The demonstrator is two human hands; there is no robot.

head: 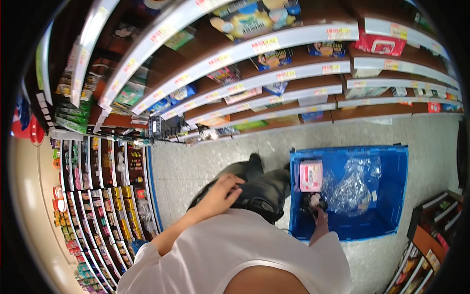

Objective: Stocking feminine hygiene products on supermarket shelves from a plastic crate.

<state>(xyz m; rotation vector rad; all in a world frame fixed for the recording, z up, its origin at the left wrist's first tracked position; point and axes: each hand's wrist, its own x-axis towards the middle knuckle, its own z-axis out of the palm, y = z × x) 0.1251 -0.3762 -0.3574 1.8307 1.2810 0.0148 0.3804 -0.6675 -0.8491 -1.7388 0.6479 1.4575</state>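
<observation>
My right hand (pixel 318 209) reaches down inside a blue plastic crate (pixel 390 224) on the floor. Its fingers are on a small dark package (pixel 307 203) near the crate's left wall; blur hides the package's exact shape. Just beyond those fingers lies a pink-and-white box (pixel 311 176) with printing on it. Crumpled clear plastic wrap (pixel 350 191) fills the crate's middle. My left hand (pixel 222 193) rests near my thigh, holding nothing, its fingers loosely bent and somewhat apart.
Long store shelves (pixel 264 46) with price tags and packaged goods curve across the front. Another stocked shelf unit (pixel 106 205) stands to the left. At the lower right is a low display rack (pixel 427 235). Grey floor tiles (pixel 176 172) lie between the shelves and my legs.
</observation>
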